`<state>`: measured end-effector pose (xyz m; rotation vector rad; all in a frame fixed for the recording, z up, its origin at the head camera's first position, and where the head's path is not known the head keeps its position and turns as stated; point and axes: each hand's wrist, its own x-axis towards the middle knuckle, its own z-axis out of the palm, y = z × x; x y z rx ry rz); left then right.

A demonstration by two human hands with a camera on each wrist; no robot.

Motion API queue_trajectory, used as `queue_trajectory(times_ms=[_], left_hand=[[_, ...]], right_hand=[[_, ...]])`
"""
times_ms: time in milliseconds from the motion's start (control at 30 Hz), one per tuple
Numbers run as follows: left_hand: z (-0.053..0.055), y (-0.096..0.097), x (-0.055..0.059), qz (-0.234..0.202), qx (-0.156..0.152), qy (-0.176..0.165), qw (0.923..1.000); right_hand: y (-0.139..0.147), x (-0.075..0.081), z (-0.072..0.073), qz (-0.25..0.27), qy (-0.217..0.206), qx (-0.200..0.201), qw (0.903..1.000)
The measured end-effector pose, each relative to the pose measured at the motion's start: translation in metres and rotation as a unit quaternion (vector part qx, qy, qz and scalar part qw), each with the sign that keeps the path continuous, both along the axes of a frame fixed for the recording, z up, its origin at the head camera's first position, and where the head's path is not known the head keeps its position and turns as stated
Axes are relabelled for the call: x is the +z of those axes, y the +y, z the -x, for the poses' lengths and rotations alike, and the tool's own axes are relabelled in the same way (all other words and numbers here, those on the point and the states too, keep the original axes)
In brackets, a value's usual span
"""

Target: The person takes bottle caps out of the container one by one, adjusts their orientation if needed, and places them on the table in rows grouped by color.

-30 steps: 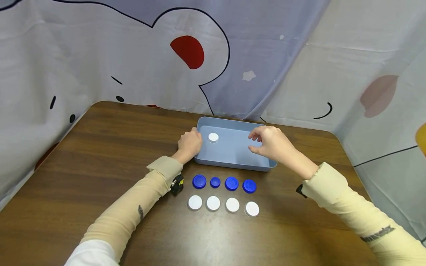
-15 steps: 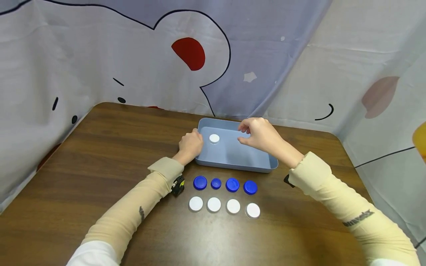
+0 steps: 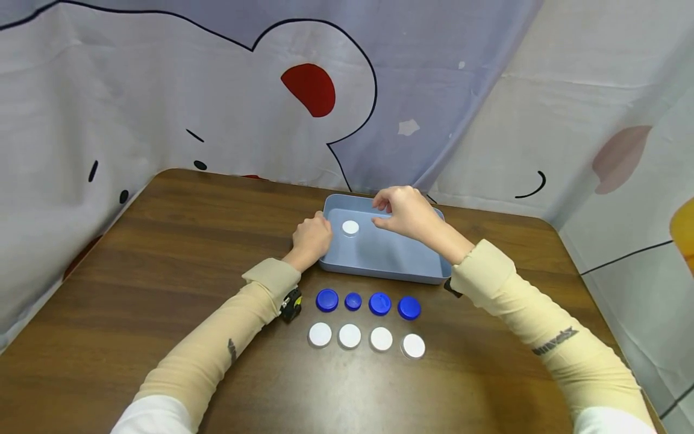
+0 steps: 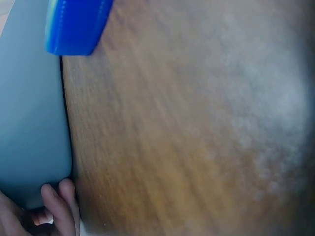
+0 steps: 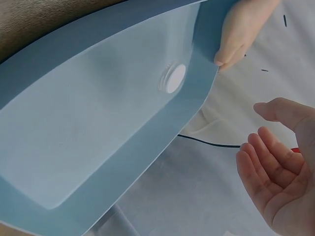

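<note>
A blue-grey rectangular tray (image 3: 379, 275) lies near the table's far edge. My left hand (image 3: 311, 240) grips its left rim, the thumb over the edge in the right wrist view; curled fingers (image 4: 60, 206) show at the tray's corner in the left wrist view. One white bottle cap (image 3: 350, 228) rests inside the tray, toward the left end. Above the tray hovers my right hand (image 3: 405, 212), fingers loosely bent, thumb apart, nothing between them. In the right wrist view the right palm (image 5: 283, 172) is turned into view beyond the tray's rim.
In front of the tray runs a row of blue bottle caps (image 3: 380, 304). A row of white caps (image 3: 349, 336) lies nearer. The brown wooden table (image 3: 206, 241) stretches to both sides, and a patterned curtain (image 3: 217, 90) hangs behind it.
My right hand has moved left and slightly farther back over the tray, with its fingers still apart. The left hand stays on the tray's left rim, and the white cap inside has not moved.
</note>
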<state>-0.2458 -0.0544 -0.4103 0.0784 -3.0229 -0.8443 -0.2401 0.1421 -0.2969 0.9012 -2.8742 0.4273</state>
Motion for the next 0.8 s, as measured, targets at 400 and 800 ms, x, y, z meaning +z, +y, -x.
queue_trajectory(times_ms=[400, 800], left_hand=[[-0.001, 0.0, -0.001, 0.001, 0.002, 0.002, 1.0], [-0.002, -0.002, -0.002, 0.003, 0.007, 0.007, 0.9999]], right_hand=[[-0.007, -0.012, 0.014, 0.02, -0.021, -0.008, 0.9996], [-0.02, -0.017, 0.04, 0.007, -0.046, -0.002, 0.9989]])
